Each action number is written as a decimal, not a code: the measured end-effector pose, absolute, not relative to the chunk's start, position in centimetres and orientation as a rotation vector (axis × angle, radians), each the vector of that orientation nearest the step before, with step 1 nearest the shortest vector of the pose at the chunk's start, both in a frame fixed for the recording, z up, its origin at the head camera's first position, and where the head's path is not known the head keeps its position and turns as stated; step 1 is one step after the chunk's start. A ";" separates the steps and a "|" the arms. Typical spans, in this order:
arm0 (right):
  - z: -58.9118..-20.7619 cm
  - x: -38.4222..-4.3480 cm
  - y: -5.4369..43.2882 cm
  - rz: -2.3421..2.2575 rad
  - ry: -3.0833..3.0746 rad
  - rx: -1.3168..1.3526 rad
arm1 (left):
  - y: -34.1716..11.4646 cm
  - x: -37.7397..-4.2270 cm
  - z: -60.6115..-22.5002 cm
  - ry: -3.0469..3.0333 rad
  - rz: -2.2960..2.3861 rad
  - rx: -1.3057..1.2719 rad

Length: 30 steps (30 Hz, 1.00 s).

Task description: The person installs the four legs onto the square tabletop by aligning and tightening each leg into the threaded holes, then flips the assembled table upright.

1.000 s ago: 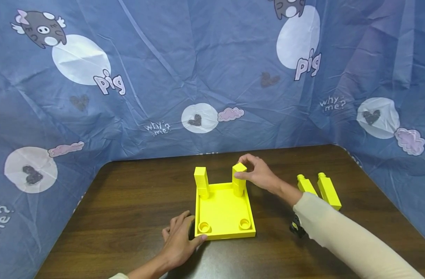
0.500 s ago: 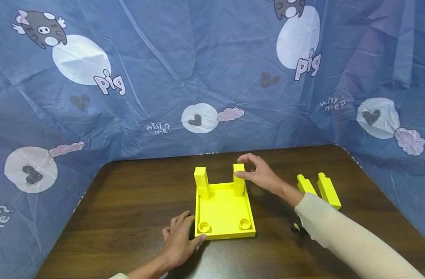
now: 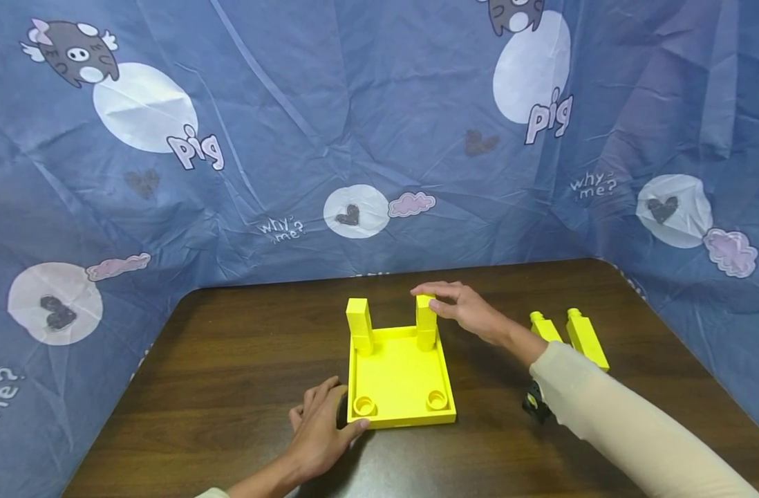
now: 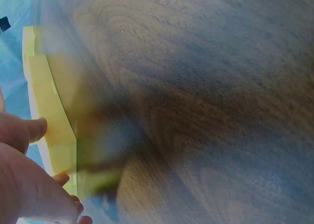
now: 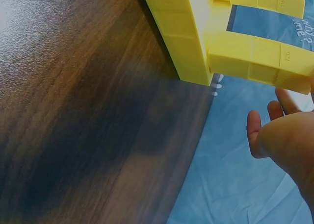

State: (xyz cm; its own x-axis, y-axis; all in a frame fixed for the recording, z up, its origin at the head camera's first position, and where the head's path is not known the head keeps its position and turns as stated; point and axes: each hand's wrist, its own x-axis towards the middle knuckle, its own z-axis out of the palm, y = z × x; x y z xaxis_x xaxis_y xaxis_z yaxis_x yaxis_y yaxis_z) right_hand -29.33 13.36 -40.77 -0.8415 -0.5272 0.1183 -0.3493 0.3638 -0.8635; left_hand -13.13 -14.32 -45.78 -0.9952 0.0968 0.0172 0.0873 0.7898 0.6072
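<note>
A yellow toy table top [image 3: 401,373] lies with its rim and sockets facing up. Two square legs, a left leg [image 3: 360,325] and a right leg [image 3: 426,330], stand upright in its far corners. Open round sockets show in both near corners. My left hand [image 3: 320,429] holds the near left corner, thumb on the rim and fingers along the side. At the top of the right leg, my right hand [image 3: 469,312] pinches it between thumb and forefinger. The right wrist view shows this leg [image 5: 257,60] from the side, its tip partly cut off by the frame.
Two loose yellow legs, one [image 3: 586,339] in full sight and another [image 3: 544,326] partly behind the right sleeve, lie on the right of the brown wooden table [image 3: 242,360]. A blue printed cloth [image 3: 379,124] hangs behind the table.
The right leg has turned, its top corner no longer pointing toward me. My right forefinger has shifted left over its top, and the thumb moved to its right side. My left hand stays put.
</note>
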 end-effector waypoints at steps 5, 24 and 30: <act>-40.4 -29.1 13.0 -1.458 2.523 -0.744 | -14.3 -13.1 -45.7 2.956 1.006 0.148; -40.6 -28.8 12.8 -1.421 2.616 -0.770 | -14.2 -13.0 -45.8 2.954 1.001 0.134; -40.4 -28.9 13.1 -1.413 2.592 -0.767 | -14.2 -13.1 -45.8 2.961 1.005 0.137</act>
State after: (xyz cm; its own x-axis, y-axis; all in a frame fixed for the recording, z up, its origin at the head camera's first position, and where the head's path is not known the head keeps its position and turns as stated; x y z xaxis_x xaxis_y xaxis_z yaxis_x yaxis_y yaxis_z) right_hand -28.86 13.06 -40.39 -0.8696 -0.4689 0.1545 -0.3840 0.4457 -0.8086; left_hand -13.12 -14.18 -45.82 -0.9961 0.0867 0.0165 0.0788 0.7901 0.6079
